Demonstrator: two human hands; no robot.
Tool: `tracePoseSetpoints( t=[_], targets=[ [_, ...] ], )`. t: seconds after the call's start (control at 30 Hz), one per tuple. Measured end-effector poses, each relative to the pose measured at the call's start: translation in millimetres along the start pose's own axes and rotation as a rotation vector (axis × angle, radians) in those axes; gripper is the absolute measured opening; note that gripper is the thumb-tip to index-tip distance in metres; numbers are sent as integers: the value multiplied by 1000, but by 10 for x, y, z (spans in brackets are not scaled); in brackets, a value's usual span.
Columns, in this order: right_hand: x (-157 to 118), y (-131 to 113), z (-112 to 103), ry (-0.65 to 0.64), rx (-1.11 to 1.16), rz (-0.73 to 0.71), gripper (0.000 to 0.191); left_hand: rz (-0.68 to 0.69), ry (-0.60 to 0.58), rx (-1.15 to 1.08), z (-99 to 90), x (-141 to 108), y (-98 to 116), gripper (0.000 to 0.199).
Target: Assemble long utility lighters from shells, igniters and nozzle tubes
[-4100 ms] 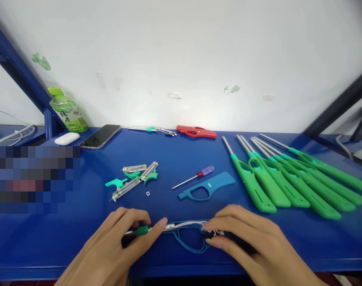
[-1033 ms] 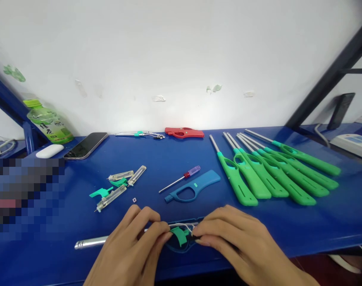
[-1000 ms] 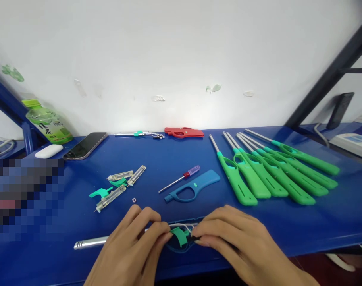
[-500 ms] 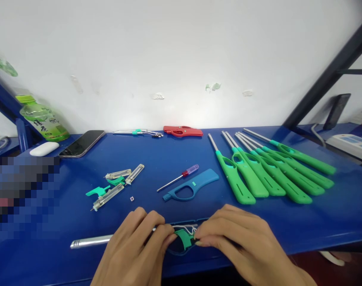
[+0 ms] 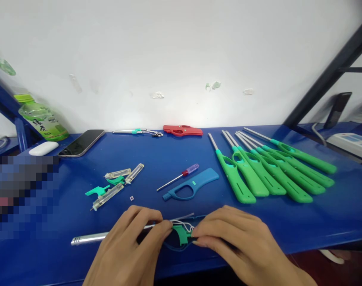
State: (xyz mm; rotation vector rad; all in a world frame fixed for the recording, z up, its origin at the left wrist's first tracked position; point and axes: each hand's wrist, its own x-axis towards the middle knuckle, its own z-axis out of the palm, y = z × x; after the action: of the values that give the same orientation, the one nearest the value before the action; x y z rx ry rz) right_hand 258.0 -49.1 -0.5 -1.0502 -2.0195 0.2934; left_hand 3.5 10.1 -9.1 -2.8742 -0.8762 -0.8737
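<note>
Near the table's front edge lies an open blue lighter half-shell (image 5: 178, 249) with a green trigger (image 5: 181, 235) and white wires (image 5: 181, 224) in it. My left hand (image 5: 129, 242) is closed over the left part of this lighter, its thumb and fingertips pinched together left of the trigger. A silver metal tube (image 5: 90, 238) sticks out leftward from under that hand. With thumb and forefinger, my right hand (image 5: 237, 240) pinches the right end of the trigger beside the wires, hiding the shell's handle. Behind the hands lie a matching blue half-shell (image 5: 195, 184) and a screwdriver (image 5: 181, 176).
Several finished green lighters (image 5: 258, 174) lie on the right. Clear fuel tanks (image 5: 108, 196) and green triggers (image 5: 96, 190) are on the left. At the back are red shells (image 5: 183, 131), a tube assembly (image 5: 136, 131), a phone (image 5: 82, 143) and a bottle (image 5: 42, 121).
The green trigger has shifted slightly left and up with my right fingertips, and the black piece beside it is now hidden. A thin rod behind the wires shows at a steeper tilt.
</note>
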Motion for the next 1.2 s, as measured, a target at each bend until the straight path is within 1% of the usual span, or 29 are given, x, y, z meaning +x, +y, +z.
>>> tracePoseSetpoints(
  t=[0.27,0.4,0.63,0.83,1.03,1.2],
  targets=[
    [-2,16,-5,9,-29,-8,11,10,60,-2,15,26,11,38],
    [-7,17,-1,5,-31,-19,12,10,27,18,10,16,3,36],
    [8,-6,1,6,-12,16,12,25,12,13,7,19,0,27],
    [9,-24,-1,15,4,36,11,-8,-12,-17,14,-3,-7,38],
    [7,-22,-9,15,-4,34,12,-6,-14,-12,24,-29,2,41],
    [8,-25,-7,15,4,32,12,16,-57,16,41,-60,-31,43]
  ],
)
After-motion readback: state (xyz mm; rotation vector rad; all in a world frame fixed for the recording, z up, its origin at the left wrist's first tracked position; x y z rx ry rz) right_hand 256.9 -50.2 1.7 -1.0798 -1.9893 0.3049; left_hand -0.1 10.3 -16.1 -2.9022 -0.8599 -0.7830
